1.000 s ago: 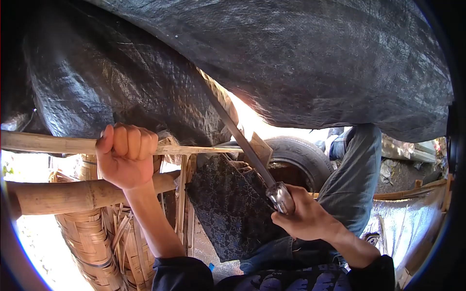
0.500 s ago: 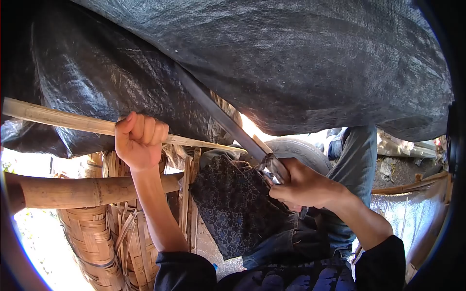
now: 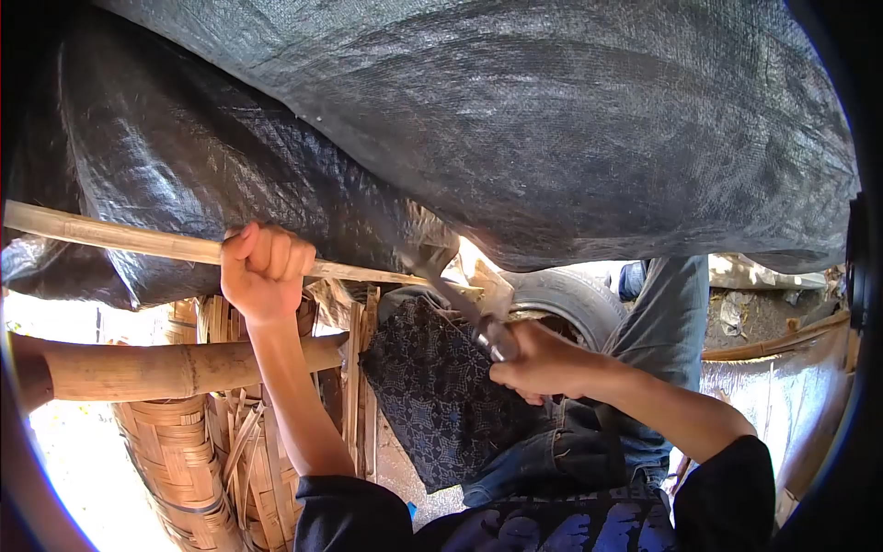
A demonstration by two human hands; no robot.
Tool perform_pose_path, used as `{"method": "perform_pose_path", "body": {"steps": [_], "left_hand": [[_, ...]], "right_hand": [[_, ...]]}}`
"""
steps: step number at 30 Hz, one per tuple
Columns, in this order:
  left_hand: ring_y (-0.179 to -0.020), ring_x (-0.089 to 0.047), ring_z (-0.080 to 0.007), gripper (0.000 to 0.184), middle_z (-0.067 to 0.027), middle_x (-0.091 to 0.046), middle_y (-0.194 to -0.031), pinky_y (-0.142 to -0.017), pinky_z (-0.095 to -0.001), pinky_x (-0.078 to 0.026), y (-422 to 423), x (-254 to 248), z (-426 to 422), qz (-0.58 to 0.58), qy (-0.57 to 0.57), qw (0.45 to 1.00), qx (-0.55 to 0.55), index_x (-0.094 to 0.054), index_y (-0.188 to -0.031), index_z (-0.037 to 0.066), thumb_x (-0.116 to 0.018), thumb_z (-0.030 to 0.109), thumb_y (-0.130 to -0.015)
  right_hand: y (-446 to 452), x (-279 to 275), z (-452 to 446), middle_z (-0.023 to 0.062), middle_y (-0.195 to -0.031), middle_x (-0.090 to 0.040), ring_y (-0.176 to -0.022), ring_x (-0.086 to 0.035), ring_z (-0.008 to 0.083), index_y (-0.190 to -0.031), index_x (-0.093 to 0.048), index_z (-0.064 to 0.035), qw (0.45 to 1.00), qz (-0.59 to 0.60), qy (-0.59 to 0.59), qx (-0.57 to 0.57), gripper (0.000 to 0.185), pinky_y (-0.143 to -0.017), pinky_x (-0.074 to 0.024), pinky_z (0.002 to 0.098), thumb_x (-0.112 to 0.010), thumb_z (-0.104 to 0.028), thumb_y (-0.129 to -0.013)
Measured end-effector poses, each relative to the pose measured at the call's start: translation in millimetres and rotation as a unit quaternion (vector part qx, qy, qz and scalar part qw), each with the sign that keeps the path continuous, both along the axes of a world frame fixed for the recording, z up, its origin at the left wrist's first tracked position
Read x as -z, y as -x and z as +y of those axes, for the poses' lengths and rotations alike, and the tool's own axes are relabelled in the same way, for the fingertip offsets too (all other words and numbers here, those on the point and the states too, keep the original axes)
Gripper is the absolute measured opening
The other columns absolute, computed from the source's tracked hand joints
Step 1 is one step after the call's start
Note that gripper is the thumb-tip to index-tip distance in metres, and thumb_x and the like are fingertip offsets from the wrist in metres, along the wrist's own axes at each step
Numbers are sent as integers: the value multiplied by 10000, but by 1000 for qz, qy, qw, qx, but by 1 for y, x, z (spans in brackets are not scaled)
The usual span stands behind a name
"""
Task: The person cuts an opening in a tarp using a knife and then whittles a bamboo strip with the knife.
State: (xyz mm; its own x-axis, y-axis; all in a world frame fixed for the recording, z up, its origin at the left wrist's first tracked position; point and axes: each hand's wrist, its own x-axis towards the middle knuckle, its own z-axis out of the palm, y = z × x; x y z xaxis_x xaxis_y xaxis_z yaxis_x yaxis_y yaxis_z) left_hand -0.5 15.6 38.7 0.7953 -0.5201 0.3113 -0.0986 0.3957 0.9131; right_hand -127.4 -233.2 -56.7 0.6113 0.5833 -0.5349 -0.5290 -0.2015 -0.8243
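My left hand [image 3: 267,271] is wrapped in a fist round a long, pale bamboo strip [image 3: 120,235]. The strip runs from the far left to a thin end near the middle. My right hand [image 3: 544,361] is closed on the handle of a machete [image 3: 460,302], whose blade is smeared by motion and points up and left. Its blurred blade lies close to the strip's right end; whether they touch, I cannot tell. A dark patterned cloth [image 3: 432,382] is spread over my lap just below.
Black tarpaulin [image 3: 552,138] hangs low across the top. At the left are a thick bamboo pole [image 3: 138,371] and a woven bamboo roll [image 3: 175,451]. A tyre [image 3: 579,299] lies behind my right hand, beside a jeans-clad leg [image 3: 667,313].
The machete has swung down and left, its blade now blurred and lower against the tarpaulin. My right hand has shifted slightly left. My left hand keeps its hold on the strip.
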Motion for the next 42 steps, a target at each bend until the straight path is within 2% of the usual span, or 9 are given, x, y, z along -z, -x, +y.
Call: {"method": "perform_pose_path", "body": {"steps": [7,17,19,21,23,24,28,35,42], "left_hand": [[-394,-72,-95,458,33,-142,-424,-418,-277,-113,10,-4,-2,26,-33,993,-108,-160,-493,156,-366,220,-897],[-416,-74,-96,448,37,-123,-428,-438,-287,-109,13,-5,-15,50,-58,984,-159,-147,-491,152,-420,232,-837],[-417,-76,-95,448,37,-124,-428,-439,-287,-109,12,-6,-18,44,-55,988,-137,-143,-493,153,-421,232,-836],[-419,-74,-95,449,35,-127,-431,-440,-288,-108,12,-6,-19,56,-44,989,-129,-141,-495,151,-426,226,-834],[-423,-74,-95,448,35,-127,-436,-442,-286,-111,12,-6,-19,55,-51,988,-135,-142,-497,149,-430,217,-833],[-423,-74,-95,448,35,-127,-436,-442,-286,-111,14,-8,-18,49,-46,989,-134,-142,-497,149,-430,217,-833],[-427,-79,-96,444,34,-123,-443,-447,-286,-119,7,-5,-16,74,-36,983,-163,-146,-503,148,-430,211,-838],[-428,-83,-98,441,33,-125,-445,-449,-285,-128,7,-6,-15,63,-43,986,-146,-148,-509,154,-424,224,-845],[-428,-74,-95,445,35,-117,-445,-446,-283,-121,6,-4,-11,67,-44,986,-143,-147,-509,156,-417,238,-852]], "right_hand": [[-6,-30,-13,62,-579,-505,-449,-502,132,-923,-449,31,992,-96,65,49,207,-394,-402,295,-529,-94,-779],[20,26,9,37,-490,-464,-369,-474,139,-866,-469,21,997,-28,43,50,183,-335,-365,286,-549,-93,-746],[20,29,13,38,-482,-458,-363,-469,141,-884,-475,23,877,-443,49,180,195,-332,-356,292,-551,-88,-742],[19,11,11,61,-520,-481,-384,-471,149,-896,-472,39,888,-426,19,173,210,-348,-357,299,-552,-69,-735],[21,5,15,90,-582,-505,-419,-485,159,-909,-471,51,995,-52,23,86,235,-373,-369,305,-562,-69,-727],[28,54,19,91,-594,-511,-447,-502,156,-930,-472,60,998,-38,52,24,269,-391,-385,305,-573,-83,-726],[29,60,11,53,-515,-471,-427,-488,137,-926,-476,54,982,-83,107,135,262,-385,-377,306,-576,-87,-730],[31,56,14,25,-508,-454,-388,-456,116,-952,-472,30,993,32,-65,88,219,-351,-367,266,-531,-35,-752],[32,71,3,32,-519,-463,-384,-450,111,-892,-467,31,993,34,-2,117,174,-348,-365,265,-545,-47,-757]]}}
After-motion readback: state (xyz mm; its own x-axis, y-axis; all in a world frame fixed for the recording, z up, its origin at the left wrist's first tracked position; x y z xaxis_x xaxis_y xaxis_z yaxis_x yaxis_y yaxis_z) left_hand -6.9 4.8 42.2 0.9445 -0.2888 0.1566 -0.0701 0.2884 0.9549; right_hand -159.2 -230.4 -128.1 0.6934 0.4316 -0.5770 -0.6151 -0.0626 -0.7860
